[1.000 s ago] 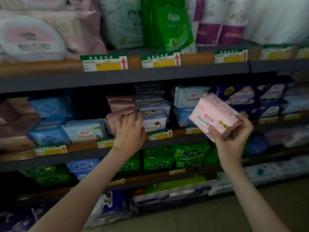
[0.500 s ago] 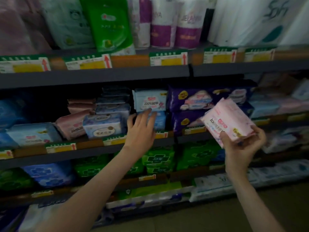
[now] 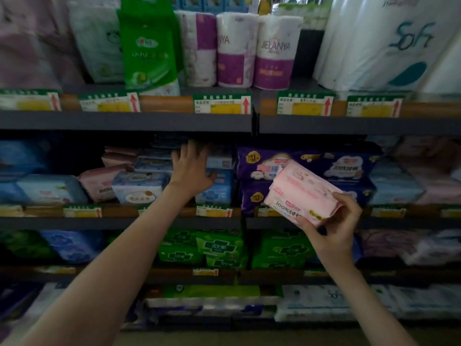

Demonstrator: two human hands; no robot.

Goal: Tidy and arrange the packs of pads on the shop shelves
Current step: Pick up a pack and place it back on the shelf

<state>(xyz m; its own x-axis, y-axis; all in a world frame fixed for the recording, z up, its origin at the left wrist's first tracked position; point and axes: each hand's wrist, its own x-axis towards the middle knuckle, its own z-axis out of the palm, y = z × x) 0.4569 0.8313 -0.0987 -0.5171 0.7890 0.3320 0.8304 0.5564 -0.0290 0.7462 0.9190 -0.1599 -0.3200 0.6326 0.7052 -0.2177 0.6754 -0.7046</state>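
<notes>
Left hand: fingers spread wide, laid on the stack of blue packs on the middle shelf, at 9 o'clock, just off the middle of the view.
Right hand: grips the pink pack at its low end, thumb under it, fingers curled over the end.
Pink pack: up in the air in front of the shelf, tilted, at 4 o'clock from the left hand.
Hidden: left fingertips lost in the dark under the top shelf; much of the blue stack behind that hand; part of the purple packs behind the pink pack.
Hard to read: small words on the price tags; packs at the 9 and 3 o'clock edges all smeared.
Cut off: both arms at 6 o'clock.
Change: left hand higher on the blue stack than half a second ago, fingers wider; pink pack in the same grip, same tilt.
</notes>
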